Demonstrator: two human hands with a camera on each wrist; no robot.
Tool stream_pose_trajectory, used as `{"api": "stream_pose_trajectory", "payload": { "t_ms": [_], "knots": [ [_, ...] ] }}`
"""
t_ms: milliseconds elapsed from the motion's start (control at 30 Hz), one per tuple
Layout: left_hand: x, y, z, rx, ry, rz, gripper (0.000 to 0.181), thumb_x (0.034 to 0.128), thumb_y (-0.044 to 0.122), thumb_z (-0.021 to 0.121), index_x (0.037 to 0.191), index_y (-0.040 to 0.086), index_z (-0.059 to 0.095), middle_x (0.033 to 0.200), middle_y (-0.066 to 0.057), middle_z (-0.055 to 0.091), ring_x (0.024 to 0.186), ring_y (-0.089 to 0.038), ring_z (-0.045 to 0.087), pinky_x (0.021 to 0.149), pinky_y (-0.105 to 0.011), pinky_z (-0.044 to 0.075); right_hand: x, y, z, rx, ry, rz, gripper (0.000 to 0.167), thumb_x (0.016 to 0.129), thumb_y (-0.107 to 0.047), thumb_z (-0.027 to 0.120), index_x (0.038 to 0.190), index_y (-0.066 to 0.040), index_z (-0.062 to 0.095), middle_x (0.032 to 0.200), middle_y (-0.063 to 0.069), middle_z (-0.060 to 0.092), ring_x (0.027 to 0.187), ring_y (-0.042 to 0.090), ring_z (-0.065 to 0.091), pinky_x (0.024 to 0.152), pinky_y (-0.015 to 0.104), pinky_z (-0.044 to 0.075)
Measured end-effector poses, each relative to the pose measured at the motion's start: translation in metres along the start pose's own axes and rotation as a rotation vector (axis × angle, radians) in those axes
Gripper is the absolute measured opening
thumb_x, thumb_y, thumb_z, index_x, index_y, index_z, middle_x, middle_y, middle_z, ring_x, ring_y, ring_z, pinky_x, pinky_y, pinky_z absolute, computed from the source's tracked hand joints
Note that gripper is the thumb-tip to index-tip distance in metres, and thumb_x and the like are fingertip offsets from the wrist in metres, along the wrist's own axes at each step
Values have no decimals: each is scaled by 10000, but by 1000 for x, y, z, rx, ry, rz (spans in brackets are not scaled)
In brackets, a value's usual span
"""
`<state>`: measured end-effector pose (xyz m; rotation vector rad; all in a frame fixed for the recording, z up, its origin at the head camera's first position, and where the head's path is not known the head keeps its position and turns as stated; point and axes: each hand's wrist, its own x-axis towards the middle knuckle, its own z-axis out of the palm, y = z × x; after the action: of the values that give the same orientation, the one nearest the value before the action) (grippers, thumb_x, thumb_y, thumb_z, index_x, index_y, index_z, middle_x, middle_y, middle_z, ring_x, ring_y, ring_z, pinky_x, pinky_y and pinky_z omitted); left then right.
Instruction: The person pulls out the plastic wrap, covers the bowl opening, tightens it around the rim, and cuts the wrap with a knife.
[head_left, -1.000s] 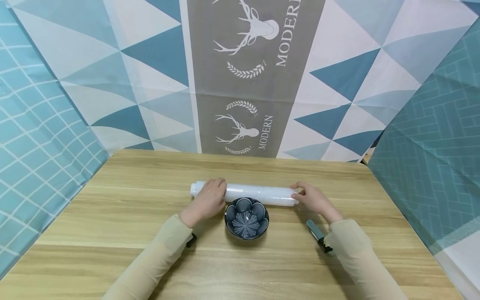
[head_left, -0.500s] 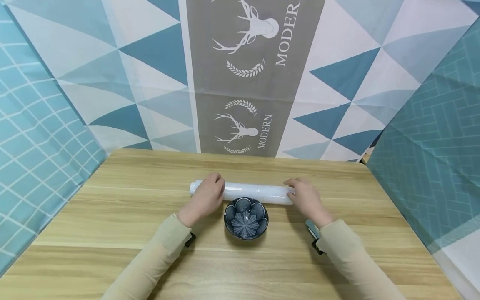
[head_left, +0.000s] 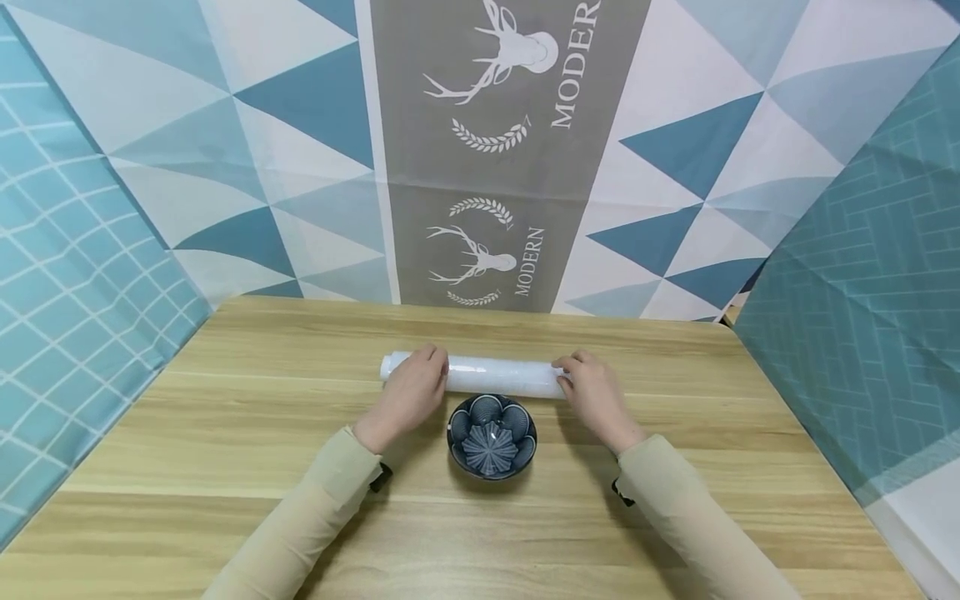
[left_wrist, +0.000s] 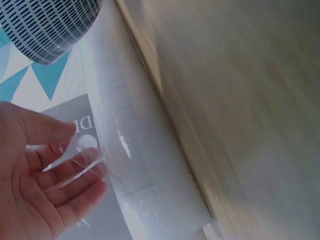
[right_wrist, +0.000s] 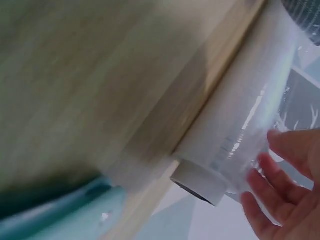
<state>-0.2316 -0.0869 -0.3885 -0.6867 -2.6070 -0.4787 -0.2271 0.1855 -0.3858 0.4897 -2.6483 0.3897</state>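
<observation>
Left hand: bowl's left, pinching film
Right hand: bowl's right, can't tell if gripping tbh
Wrap roll: just behind bowl, sideways, both hands there

The roll is a glossy, slightly see-through white, and at six o'clock from it the bowl is dark navy inside, with finely lined petal shapes round a paler blue-grey starburst, its outside dashed blue on white. The table wears yellow-brown wood grain; the sleeves at seven and five o'clock are plain pale beige. At twelve o'clock a grey panel carries white stag heads, leaf sprigs and lettering, flanked by white, pale-blue and deep-blue triangles; the nine o'clock cloth is turquoise with a white grid, the three o'clock cloth brick-patterned teal.
</observation>
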Motion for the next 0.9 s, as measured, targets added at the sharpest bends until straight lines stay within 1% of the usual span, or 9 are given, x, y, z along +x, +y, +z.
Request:
{"api": "stream_pose_trajectory", "payload": {
  "t_ms": [100, 200, 367, 533, 633, 733, 900],
  "knots": [
    [0, -1, -2, -5, -42, 26, 27, 851, 62, 552, 832, 50, 536, 792, -49, 546, 706, -172, 527, 639, -284, 479, 0, 3, 3, -16, 50, -2, 47, 764, -50, 684, 806, -69, 679, 775, 61, 610, 679, 226, 598, 608, 379, 489],
    [-1, -3, -4, -11, -73, 52, 23, 847, 62, 561, 839, 57, 540, 790, -35, 560, 710, -162, 540, 660, -282, 485, -1, 5, 4, -21, 69, -2, 38, 762, -48, 681, 757, -74, 654, 751, 50, 598, 683, 232, 591, 631, 396, 486],
    [-3, -6, -9, -19, -66, 78, 50, 826, 36, 579, 849, 74, 556, 800, -41, 589, 723, -181, 568, 666, -293, 496, -3, 1, 5, -50, 65, -21, 44, 767, -42, 658, 768, -65, 621, 764, 65, 570, 711, 248, 565, 635, 413, 465],
    [-6, -9, -8, -20, -75, 89, 145, 783, 33, 610, 922, 46, 571, 904, -79, 607, 825, -211, 585, 757, -319, 504, -5, -1, 6, -67, 59, -31, 64, 753, -27, 649, 772, -61, 599, 781, 67, 557, 731, 246, 553, 646, 413, 455],
    [-8, -11, -7, -19, -78, 88, 180, 771, 50, 621, 947, 33, 589, 935, -79, 603, 855, -209, 582, 784, -326, 501, -6, 0, 6, -57, 59, -57, 75, 751, -8, 645, 782, -51, 592, 786, 74, 554, 731, 248, 551, 650, 407, 461],
    [-9, -11, -7, -17, -63, 83, 150, 782, 54, 610, 929, 28, 621, 916, -72, 605, 841, -206, 583, 771, -326, 503, -7, 1, 6, -36, 48, -82, 75, 756, -19, 643, 796, -49, 586, 797, 77, 549, 738, 243, 544, 657, 397, 465],
    [-10, -10, -9, -3, -52, 70, 138, 790, 65, 607, 912, 20, 650, 916, -75, 616, 852, -213, 591, 779, -332, 503, -7, 4, 5, -4, 16, -84, 108, 758, -88, 675, 815, -56, 588, 824, 78, 557, 752, 232, 537, 666, 384, 469]
  ]
}}
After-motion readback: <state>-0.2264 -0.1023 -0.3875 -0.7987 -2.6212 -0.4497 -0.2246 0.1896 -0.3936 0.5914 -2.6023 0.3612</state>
